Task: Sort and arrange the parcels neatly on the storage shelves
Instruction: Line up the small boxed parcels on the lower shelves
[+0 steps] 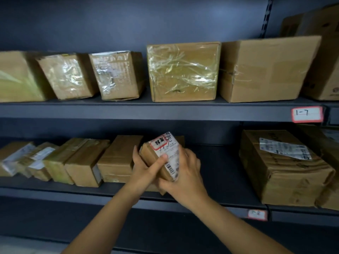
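Left hand [145, 167]: reaches up from the lower left, fingers [136, 154] curled round the small parcel [165, 153] on its left edge, thumb laid flat across the white label.
Right hand [183, 173]: comes in from the lower right and cups the parcel's right side and bottom corner, so it's gripping too.
Small parcel: tilted over the lower shelf [220, 162], just beside the brown box [117, 158] that ends the row.

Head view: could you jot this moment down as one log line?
left-hand grip: holds small brown cardboard parcel with white label | right-hand grip: holds same parcel | parcel: tilted, over lower dark shelf
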{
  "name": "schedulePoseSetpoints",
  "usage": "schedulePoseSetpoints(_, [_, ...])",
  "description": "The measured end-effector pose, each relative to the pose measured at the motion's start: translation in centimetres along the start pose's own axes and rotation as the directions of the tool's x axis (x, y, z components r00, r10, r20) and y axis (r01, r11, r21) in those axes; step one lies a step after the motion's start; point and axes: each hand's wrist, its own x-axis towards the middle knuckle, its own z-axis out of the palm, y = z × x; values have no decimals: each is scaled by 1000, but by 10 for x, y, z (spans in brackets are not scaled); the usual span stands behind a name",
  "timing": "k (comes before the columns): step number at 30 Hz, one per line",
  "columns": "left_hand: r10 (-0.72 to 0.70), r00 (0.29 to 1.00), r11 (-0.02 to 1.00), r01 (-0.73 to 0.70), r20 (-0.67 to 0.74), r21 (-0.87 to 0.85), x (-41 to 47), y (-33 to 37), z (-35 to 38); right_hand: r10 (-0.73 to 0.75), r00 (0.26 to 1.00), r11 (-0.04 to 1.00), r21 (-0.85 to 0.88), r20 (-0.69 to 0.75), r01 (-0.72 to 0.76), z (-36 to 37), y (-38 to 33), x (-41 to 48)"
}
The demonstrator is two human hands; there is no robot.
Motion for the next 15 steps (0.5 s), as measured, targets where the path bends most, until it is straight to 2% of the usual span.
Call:
schedulePoseSetpoints(3, [-87,993,994,81,-76,-75,-4,-4,-32,4,973,999,43,232,-14,10,-6,9])
schedulePoseSetpoints(4, [-101,989,988,87,-111,-124,-3,-7,-45,13,965,998,52,261,-28,10,-4,15])
schedulePoseSetpoints(6, [-138,978,974,106,-159,-198,-2,-8,-67,54,975,999,-7,214,-53,10,4,29])
schedulePoseSetpoints(8, [-166,975,968,132,-150,-213,-1,-11,-83,104,984,978,-193,147,-75,15,15,45])
schedulePoseSetpoints(11, [-175,980,968,153,-97,-198,-2,-15,-89,154,958,901,-433,243,-35,30,30,57])
schedulePoseSetpoints(13, [-180,978,964,154,-105,-217,-2,-15,-84,195,947,855,-517,254,-38,38,35,56])
schedulePoseSetpoints(15, [-184,977,960,154,-109,-233,-2,-14,-79,213,963,827,-555,165,-88,39,36,51])
